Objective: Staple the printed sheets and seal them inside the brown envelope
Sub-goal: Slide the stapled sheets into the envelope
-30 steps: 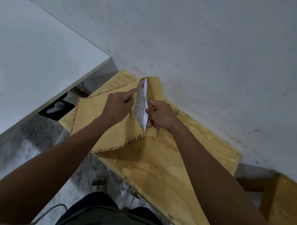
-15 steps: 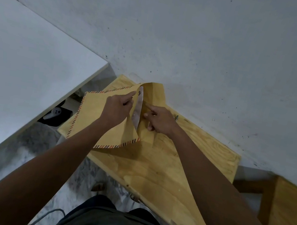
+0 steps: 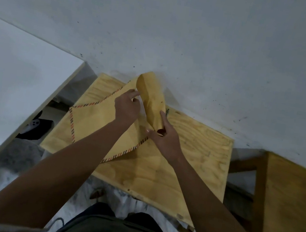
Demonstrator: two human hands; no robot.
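Observation:
A brown envelope [image 3: 94, 122] with a striped red-and-black border lies on a plywood table [image 3: 191, 162] near the wall. Its flap [image 3: 151, 97] stands up and curls over. My left hand [image 3: 126, 107] rests on the envelope's body beside the mouth, fingers pinching its upper edge. My right hand [image 3: 164, 138] grips the lower end of the raised flap. The printed sheets are out of sight, hidden inside the envelope or behind the flap. No stapler is in view.
A white tabletop [image 3: 12, 82] fills the left side, with a dark bag and a white controller [image 3: 34, 124] below its edge. A white wall rises right behind the plywood table. Another wooden piece [image 3: 290, 209] stands at the right.
The white sheets that stuck out of the envelope's mouth have slid inside and vanished. The flap has risen and curled, with my right hand shifting down to its lower end.

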